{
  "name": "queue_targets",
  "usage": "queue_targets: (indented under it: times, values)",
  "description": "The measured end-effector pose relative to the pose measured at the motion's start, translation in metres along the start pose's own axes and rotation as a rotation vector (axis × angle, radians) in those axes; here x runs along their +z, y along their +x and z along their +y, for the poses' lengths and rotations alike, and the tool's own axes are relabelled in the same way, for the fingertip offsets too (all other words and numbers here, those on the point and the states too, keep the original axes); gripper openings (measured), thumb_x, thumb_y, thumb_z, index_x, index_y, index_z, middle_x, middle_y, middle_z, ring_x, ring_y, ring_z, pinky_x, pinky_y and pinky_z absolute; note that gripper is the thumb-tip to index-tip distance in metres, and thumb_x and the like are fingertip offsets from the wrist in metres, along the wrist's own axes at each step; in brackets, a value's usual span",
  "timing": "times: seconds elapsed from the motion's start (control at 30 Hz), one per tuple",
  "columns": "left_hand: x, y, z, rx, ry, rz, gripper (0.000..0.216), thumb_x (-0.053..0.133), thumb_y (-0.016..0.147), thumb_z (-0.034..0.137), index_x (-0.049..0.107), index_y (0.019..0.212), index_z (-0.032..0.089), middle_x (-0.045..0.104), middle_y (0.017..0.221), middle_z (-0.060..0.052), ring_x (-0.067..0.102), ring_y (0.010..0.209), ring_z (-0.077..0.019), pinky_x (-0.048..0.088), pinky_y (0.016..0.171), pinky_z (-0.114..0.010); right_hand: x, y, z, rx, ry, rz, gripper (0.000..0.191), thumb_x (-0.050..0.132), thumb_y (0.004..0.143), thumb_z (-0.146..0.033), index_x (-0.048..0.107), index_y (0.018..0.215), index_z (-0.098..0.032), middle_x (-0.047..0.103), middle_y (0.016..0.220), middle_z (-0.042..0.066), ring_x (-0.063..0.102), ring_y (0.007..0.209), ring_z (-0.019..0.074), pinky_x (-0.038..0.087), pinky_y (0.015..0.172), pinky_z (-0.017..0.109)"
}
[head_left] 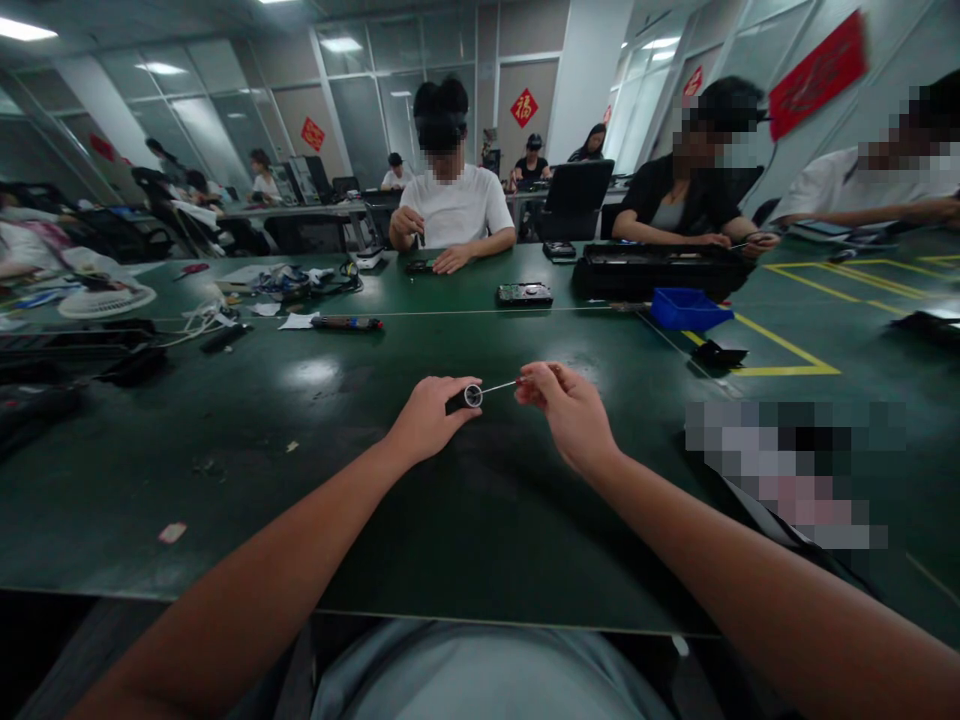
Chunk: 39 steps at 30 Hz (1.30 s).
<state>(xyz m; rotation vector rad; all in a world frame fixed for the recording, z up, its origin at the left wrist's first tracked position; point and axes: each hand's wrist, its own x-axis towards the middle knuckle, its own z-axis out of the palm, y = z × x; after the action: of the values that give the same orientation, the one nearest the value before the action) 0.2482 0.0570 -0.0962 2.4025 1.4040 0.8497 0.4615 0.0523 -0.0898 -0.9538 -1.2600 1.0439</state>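
My left hand is closed round a short black screwdriver handle with a silver collar, held just above the dark green table. A thin metal bit sticks out of the handle to the right. My right hand pinches the far end of that bit with its fingertips. Both hands hover over the middle of the table, close together.
A blue tray, a small black device and a long black case lie further back. A pen-like tool, cables and a white fan lie at the left. Several people sit across the table. Yellow tape lines mark the right side.
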Motion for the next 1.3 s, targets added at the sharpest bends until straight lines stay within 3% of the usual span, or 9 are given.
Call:
queue_targets:
  times: [0.07, 0.13, 0.2, 0.43, 0.6, 1.07, 1.3]
  values:
    - [-0.001, 0.001, 0.001, 0.071, 0.046, -0.012, 0.039, 0.066, 0.091, 0.031, 0.06, 0.129, 0.028, 0.067, 0.121, -0.004, 0.057, 0.114, -0.0237, 0.033, 0.111, -0.049, -0.002, 0.006, 0.002, 0.099, 0.14, 0.049, 0.03, 0.059, 0.087, -0.049, 0.063, 0.085, -0.02, 0.061, 0.072, 0.001, 0.06, 0.066, 0.0156, 0.055, 0.071, 0.035]
    - [-0.002, 0.002, 0.0, 0.098, 0.094, -0.035, 0.039, 0.066, 0.091, 0.031, 0.06, 0.129, 0.03, 0.066, 0.123, -0.003, 0.056, 0.118, -0.0241, 0.024, 0.115, -0.054, -0.006, 0.011, 0.004, 0.228, 0.156, 0.069, 0.027, 0.063, 0.086, -0.046, 0.062, 0.077, -0.02, 0.058, 0.068, 0.0, 0.056, 0.06, 0.0139, 0.056, 0.067, 0.034]
    - [-0.002, 0.004, -0.002, 0.081, 0.123, -0.061, 0.038, 0.066, 0.091, 0.032, 0.06, 0.129, 0.03, 0.067, 0.123, -0.003, 0.056, 0.118, -0.0245, 0.023, 0.115, -0.056, -0.009, 0.015, 0.005, 0.254, 0.115, 0.137, 0.025, 0.062, 0.087, -0.042, 0.06, 0.075, -0.02, 0.057, 0.068, 0.0, 0.055, 0.058, 0.0136, 0.055, 0.063, 0.033]
    - [-0.002, 0.005, -0.004, -0.013, 0.116, -0.092, 0.039, 0.066, 0.09, 0.033, 0.061, 0.128, 0.027, 0.068, 0.116, -0.004, 0.058, 0.111, -0.0251, 0.035, 0.107, -0.05, -0.011, 0.012, 0.007, 0.066, -0.09, 0.136, 0.026, 0.053, 0.092, -0.043, 0.06, 0.083, -0.02, 0.061, 0.071, 0.001, 0.058, 0.062, 0.0147, 0.051, 0.064, 0.033]
    - [-0.001, 0.004, -0.004, 0.024, 0.139, -0.107, 0.039, 0.066, 0.09, 0.034, 0.062, 0.128, 0.027, 0.067, 0.118, -0.006, 0.058, 0.11, -0.0253, 0.038, 0.103, -0.047, -0.008, 0.007, 0.005, -0.062, -0.167, 0.058, 0.027, 0.052, 0.093, -0.045, 0.061, 0.088, -0.02, 0.063, 0.075, 0.002, 0.06, 0.066, 0.0165, 0.05, 0.066, 0.034]
    - [0.005, 0.002, -0.004, 0.022, 0.145, -0.146, 0.039, 0.065, 0.091, 0.034, 0.061, 0.129, 0.028, 0.066, 0.118, -0.005, 0.056, 0.114, -0.0265, 0.029, 0.112, -0.058, -0.006, -0.005, -0.012, -0.275, -0.682, 0.001, 0.023, 0.046, 0.097, -0.038, 0.059, 0.089, -0.022, 0.069, 0.075, 0.004, 0.065, 0.071, 0.0206, 0.044, 0.067, 0.033]
    - [0.003, 0.004, -0.001, -0.139, -0.197, 0.052, 0.032, 0.066, 0.088, 0.028, 0.061, 0.118, 0.02, 0.064, 0.119, -0.007, 0.059, 0.11, -0.0225, 0.046, 0.099, -0.038, -0.008, -0.004, -0.014, -0.265, -0.692, 0.031, 0.022, 0.045, 0.097, -0.038, 0.058, 0.088, -0.024, 0.069, 0.076, 0.005, 0.064, 0.071, 0.0213, 0.043, 0.067, 0.034]
